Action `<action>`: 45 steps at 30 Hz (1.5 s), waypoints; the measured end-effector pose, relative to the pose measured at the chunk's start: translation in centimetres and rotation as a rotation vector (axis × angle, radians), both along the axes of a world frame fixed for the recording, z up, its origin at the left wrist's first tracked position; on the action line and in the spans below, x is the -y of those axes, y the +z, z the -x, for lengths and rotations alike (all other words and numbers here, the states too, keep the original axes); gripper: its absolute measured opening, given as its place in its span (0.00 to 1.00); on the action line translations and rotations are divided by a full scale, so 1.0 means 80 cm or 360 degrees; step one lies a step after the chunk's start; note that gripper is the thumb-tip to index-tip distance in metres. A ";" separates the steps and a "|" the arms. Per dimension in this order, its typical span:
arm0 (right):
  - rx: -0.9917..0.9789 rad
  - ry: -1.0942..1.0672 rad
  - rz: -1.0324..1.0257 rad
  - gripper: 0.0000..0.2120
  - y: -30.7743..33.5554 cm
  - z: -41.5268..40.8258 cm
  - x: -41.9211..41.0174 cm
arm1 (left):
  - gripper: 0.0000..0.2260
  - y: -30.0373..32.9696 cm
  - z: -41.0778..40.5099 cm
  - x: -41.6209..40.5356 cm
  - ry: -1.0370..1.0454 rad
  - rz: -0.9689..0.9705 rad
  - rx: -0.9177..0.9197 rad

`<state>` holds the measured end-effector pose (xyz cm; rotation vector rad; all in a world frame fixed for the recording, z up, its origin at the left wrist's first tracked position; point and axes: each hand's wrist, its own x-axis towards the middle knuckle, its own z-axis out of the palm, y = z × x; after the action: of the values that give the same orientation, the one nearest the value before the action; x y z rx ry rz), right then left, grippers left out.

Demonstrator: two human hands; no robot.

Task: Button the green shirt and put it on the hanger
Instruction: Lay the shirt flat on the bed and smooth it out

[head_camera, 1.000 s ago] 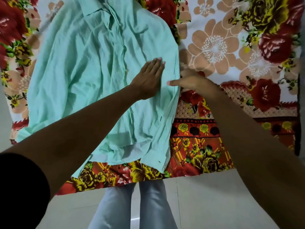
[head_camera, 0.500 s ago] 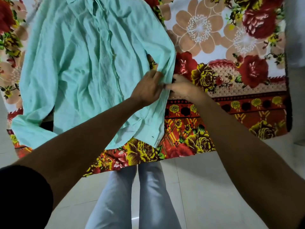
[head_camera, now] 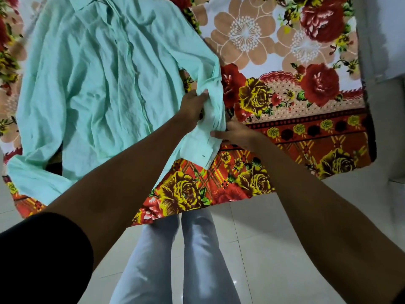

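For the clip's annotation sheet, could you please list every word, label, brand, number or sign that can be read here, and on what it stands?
None: no readable text shows anywhere in the head view.
The green shirt shows no readable label or tag.
The floral bedsheet carries only flower and check patterns.
The left hand and right hand grip the shirt's sleeve cuff, which bears no print.

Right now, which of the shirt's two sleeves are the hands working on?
The sleeve on the right, bunched at the shirt's edge between the left hand and right hand. The other sleeve lies untouched at far left.
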<state>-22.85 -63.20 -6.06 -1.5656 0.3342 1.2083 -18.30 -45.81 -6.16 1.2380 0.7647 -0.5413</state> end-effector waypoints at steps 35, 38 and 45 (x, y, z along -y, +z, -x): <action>0.0196 0.0447 0.0586 0.23 0.007 0.041 0.054 | 0.26 -0.023 0.017 0.003 -0.0225 -0.0622 0.0201; 0.0693 0.0509 0.0862 0.29 0.011 0.039 0.043 | 0.26 -0.019 0.022 -0.006 -0.0320 -0.0659 0.0382; 0.1546 0.0503 0.0766 0.21 0.030 -0.002 -0.059 | 0.14 -0.009 0.013 -0.068 -0.0244 -0.1197 0.0732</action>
<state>-22.73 -58.51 -3.64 -2.4867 -0.2978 0.4651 -19.32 -40.34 -6.86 2.0398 0.4837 -0.0568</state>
